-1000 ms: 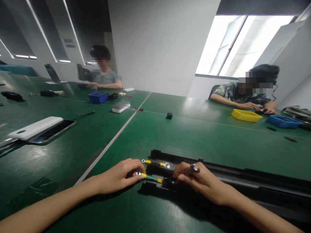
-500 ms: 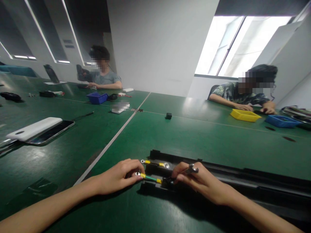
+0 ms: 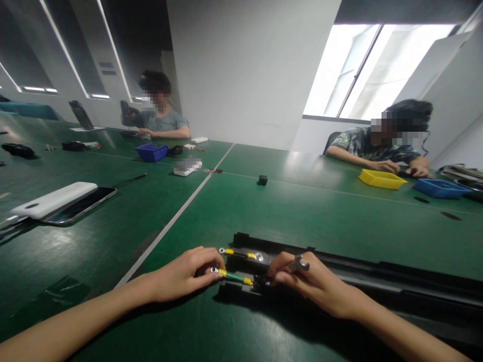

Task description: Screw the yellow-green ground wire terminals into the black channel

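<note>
We've got the green wire [image 3: 234, 278] at the left end of the black rail [image 3: 396, 286] on the worktop [image 3: 324, 206]: short, yellow sleeve [image 3: 222, 273] each end, silver ring [image 3: 214, 270] on the left, right tip hidden. Our left hand [image 3: 196, 266] pinches its left end; our right hand [image 3: 317, 286] pinches a wrench [image 3: 299, 263]. Dark wire [image 3: 240, 254] just beyond, same sleeves, ring each end.

Trays: one yellow tray [image 3: 381, 180], one blue tray [image 3: 151, 152] far left, second blue tray [image 3: 440, 189] right; can't make out contents. Count: two wires, four sleeves, three rings showing.
</note>
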A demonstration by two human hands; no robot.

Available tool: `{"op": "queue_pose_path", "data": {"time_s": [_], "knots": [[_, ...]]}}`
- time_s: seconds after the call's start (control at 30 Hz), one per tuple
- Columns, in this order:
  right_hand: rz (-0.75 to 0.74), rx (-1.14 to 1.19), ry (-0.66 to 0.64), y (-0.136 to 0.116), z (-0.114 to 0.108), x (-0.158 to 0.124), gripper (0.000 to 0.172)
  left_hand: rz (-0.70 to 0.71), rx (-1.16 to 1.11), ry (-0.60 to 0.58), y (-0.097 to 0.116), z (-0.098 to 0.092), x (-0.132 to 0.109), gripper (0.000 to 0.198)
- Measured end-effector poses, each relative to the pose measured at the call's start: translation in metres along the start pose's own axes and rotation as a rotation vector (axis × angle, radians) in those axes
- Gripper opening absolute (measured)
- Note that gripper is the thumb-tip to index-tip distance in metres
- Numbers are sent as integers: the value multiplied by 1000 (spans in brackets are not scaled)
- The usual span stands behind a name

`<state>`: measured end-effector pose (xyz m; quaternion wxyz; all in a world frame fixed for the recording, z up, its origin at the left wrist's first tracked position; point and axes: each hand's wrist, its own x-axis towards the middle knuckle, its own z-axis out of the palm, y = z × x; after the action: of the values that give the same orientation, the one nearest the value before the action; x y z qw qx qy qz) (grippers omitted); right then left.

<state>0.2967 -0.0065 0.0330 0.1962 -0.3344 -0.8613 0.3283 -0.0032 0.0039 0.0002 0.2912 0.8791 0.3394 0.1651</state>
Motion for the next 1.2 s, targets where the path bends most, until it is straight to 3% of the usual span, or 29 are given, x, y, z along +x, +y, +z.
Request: {"op": "queue_pose_path", "data": {"time_s": [1.2], "knots": [[3,49,-2,0,0,1,34,8,-5,7,2,-1,1,8]]}}
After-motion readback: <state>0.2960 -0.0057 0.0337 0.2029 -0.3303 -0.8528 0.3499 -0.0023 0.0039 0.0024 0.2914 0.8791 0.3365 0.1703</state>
